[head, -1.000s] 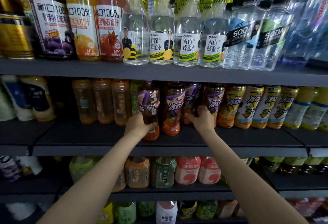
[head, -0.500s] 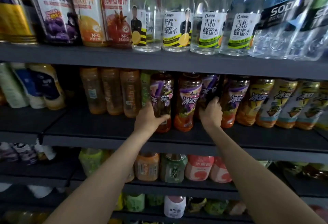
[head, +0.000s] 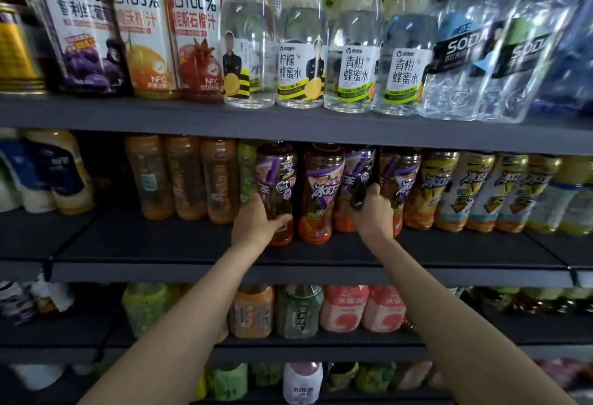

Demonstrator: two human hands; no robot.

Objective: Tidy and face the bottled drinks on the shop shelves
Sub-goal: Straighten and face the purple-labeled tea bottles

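Note:
On the middle shelf (head: 192, 244) stands a row of purple-labelled iced tea bottles. My left hand (head: 255, 223) grips the leftmost one (head: 277, 180) low down, thumb across its front. My right hand (head: 373, 215) grips a further-back purple-labelled bottle (head: 357, 177) of the same kind. Between my hands stands another such bottle (head: 321, 193), upright, label facing out. To the right of my right hand is one more purple-labelled bottle (head: 401, 186).
Yellow-labelled iced tea bottles (head: 455, 193) fill the shelf to the right, orange tea bottles (head: 186, 177) to the left. The upper shelf holds juice bottles (head: 141, 29), honey waters (head: 301, 51) and soda waters (head: 459, 51). Lower shelves hold more drinks (head: 343, 308).
The view has shifted closer and a little downward. Both hands stay on the same purple-labelled bottles; the right hand's bottle has turned slightly.

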